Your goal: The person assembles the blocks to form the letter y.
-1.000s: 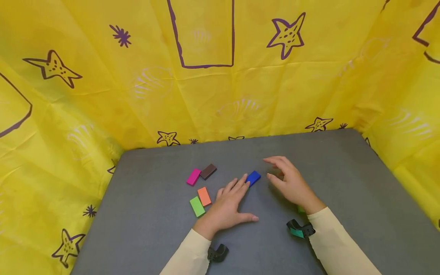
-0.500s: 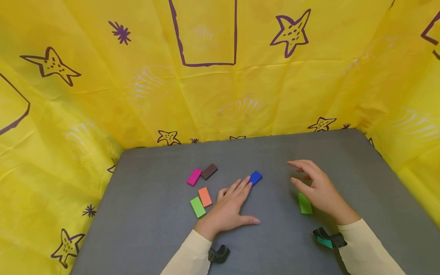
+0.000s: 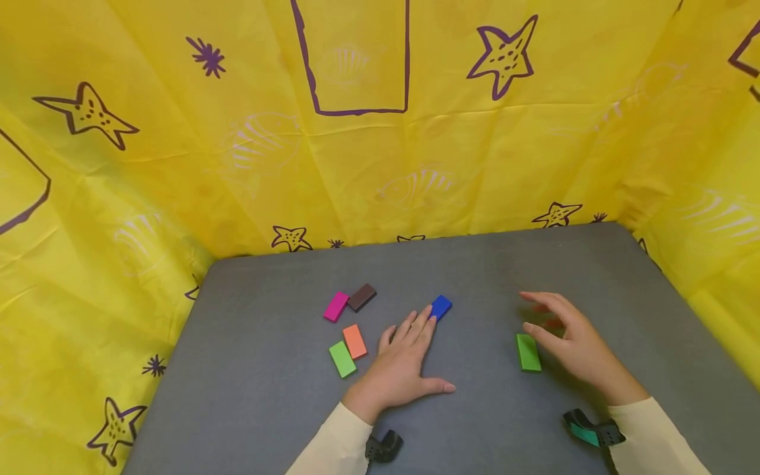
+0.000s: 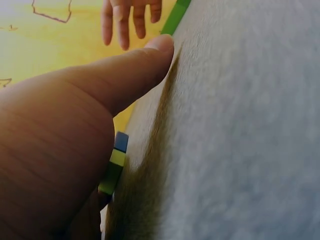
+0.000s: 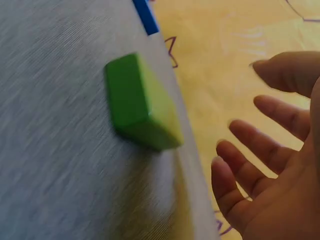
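Note:
My left hand (image 3: 398, 369) lies over the dark table with fingers spread. Its fingertips meet the near edge of a blue block (image 3: 442, 307). Past its thumb in the left wrist view, a yellow-and-green block (image 4: 114, 172) stands in front of a bluish one (image 4: 121, 142), partly hidden by the hand. My right hand (image 3: 572, 343) hovers with loosely bent fingers, holding nothing, just right of a green block (image 3: 528, 353). The right wrist view shows that green block (image 5: 131, 95) lying apart from the fingers.
Left of my left hand lie a light green block (image 3: 342, 359) and an orange block (image 3: 355, 341), touching. Farther back, a magenta block (image 3: 336, 307) meets a dark brown block (image 3: 361, 297). Yellow patterned cloth (image 3: 356, 178) walls the back and sides of the grey table (image 3: 249, 396).
My right hand has moved right, away from the blue block, past the green block, which has come into view. My left hand has stayed almost in place.

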Demonstrator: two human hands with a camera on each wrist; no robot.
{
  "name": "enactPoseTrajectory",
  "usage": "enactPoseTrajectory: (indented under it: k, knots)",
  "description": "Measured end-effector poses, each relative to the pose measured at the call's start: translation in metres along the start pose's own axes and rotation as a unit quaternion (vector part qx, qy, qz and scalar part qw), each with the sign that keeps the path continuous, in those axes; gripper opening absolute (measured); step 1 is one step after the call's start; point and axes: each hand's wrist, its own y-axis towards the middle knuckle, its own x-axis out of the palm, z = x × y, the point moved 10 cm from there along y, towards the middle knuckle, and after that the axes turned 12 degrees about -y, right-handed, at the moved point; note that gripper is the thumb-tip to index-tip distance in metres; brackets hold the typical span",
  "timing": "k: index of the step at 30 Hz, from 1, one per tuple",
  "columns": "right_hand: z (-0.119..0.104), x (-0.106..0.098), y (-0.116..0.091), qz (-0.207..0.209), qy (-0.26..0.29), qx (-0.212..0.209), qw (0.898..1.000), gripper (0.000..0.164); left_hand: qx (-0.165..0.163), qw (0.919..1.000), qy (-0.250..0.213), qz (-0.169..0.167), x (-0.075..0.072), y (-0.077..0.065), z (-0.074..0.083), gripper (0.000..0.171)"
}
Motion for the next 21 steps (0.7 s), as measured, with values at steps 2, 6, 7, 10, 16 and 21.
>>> enactPoseTrajectory:
  k: [2,6,7,10,16,21]
  knots:
    - [0.007,0.002,-0.005,-0.004,0.018,0.008,1.0,0.055,-0.002,1.0,0.003,0.007,0.001,0.0,0.001,0.119]
    - [0.02,0.006,-0.015,-0.011,0.059,0.017,0.998,0.055,-0.003,0.9999,0.006,0.015,0.001,-0.001,0.001,0.119]
    - [0.023,0.007,-0.017,-0.013,0.07,0.019,0.997,0.055,-0.004,0.9999,0.005,0.015,0.001,-0.001,0.001,0.119]
    - [0.03,0.01,-0.021,-0.014,0.108,0.021,0.994,0.054,-0.005,0.9998,0.005,0.016,0.002,-0.001,0.0,0.119]
    - [0.034,0.012,-0.023,-0.027,0.135,0.019,0.99,0.054,-0.003,0.9998,0.003,0.018,0.003,0.0,0.0,0.119]
    - [0.031,0.016,-0.022,-0.048,0.128,0.01,0.991,0.057,-0.004,0.9998,0.002,0.018,0.002,0.0,0.0,0.12]
